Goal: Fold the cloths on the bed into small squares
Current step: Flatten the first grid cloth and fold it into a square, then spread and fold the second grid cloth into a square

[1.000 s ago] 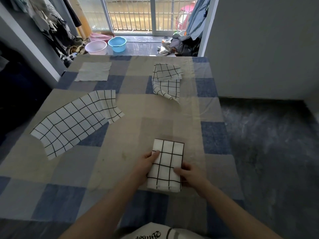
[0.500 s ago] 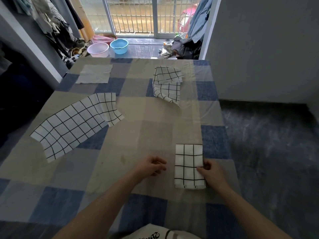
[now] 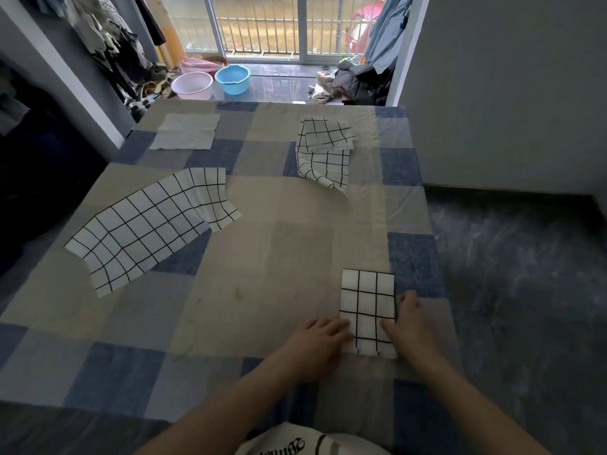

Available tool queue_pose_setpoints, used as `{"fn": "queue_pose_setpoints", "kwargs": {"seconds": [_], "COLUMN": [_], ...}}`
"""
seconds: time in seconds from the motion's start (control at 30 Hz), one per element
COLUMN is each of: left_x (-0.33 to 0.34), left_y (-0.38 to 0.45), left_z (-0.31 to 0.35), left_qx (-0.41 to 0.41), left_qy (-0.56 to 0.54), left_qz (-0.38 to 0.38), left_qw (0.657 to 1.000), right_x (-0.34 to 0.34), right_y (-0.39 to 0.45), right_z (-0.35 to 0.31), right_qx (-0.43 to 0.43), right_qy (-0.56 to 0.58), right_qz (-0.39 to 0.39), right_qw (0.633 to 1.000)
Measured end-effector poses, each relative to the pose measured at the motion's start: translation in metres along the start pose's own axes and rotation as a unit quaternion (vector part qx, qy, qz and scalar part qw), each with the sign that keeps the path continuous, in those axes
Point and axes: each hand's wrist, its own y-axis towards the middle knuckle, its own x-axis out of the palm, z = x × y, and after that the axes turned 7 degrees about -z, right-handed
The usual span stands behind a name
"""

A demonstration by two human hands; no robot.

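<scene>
near the bed's (image 3: pixel 295 257) front right edge, the left hand (image 3: pixel 320 338) and right hand (image 3: pixel 409 325) press with loose fingers on the folded grid cloth (image 3: pixel 368 300), a narrow rectangle. it likely needs one more fold into a square. farther off lie a spread grid cloth (image 3: pixel 147 224), a crumpled one (image 3: pixel 323 156) and a plain cloth (image 3: pixel 187 131).

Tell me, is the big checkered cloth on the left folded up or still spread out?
Mostly spread out. The big checkered cloth lies open on the bed, with only its far corner crumpled over.
</scene>
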Motion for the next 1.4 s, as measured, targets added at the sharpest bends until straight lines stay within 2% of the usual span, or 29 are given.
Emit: {"fn": "queue_pose_setpoints", "kwargs": {"seconds": [0.03,0.1,0.2,0.3,0.47,0.7,0.8,0.87,0.97,1.03,1.27,1.4], "left_x": [0.003,0.002,-0.005,-0.007,-0.009,-0.014,-0.018,-0.019,-0.018,-0.014,-0.010,-0.014], "left_y": [0.001,0.002,0.006,0.007,0.000,-0.045,-0.068,-0.081,-0.100,-0.111,-0.159,-0.201], "left_z": [0.000,0.001,0.002,0.001,-0.013,-0.064,-0.089,-0.104,-0.120,-0.129,-0.188,-0.243], "left_qx": [-0.002,-0.007,-0.016,-0.016,-0.002,-0.100,-0.144,-0.175,-0.193,-0.188,-0.186,-0.217], "left_qy": [0.004,0.005,0.009,0.009,0.000,-0.075,-0.068,-0.062,-0.047,-0.042,-0.087,-0.081], "left_qz": [-0.002,-0.001,-0.016,-0.033,-0.036,0.084,0.093,0.072,0.017,0.011,0.074,0.103], "left_qw": [1.000,1.000,1.000,0.999,0.999,0.989,0.983,0.980,0.980,0.981,0.976,0.967], "right_x": [0.003,0.006,0.010,0.011,0.012,0.022,0.023,0.023,0.032,0.047,0.123,0.169], "right_y": [0.001,0.000,-0.007,-0.005,-0.003,-0.009,-0.007,-0.003,-0.001,-0.005,-0.019,-0.031], "right_z": [-0.001,-0.004,-0.010,-0.014,-0.022,-0.018,-0.023,-0.034,-0.060,-0.084,-0.190,-0.245], "right_qx": [-0.029,-0.121,-0.209,-0.175,-0.157,-0.152,-0.134,-0.108,-0.079,-0.083,-0.169,-0.172], "right_qy": [-0.080,-0.223,-0.276,-0.245,-0.255,-0.278,-0.291,-0.327,-0.400,-0.422,-0.460,-0.421], "right_qz": [0.033,0.060,-0.018,-0.085,-0.083,-0.062,-0.061,-0.076,-0.078,-0.071,-0.098,-0.141], "right_qw": [0.996,0.965,0.938,0.950,0.951,0.946,0.945,0.936,0.910,0.900,0.866,0.879]}}
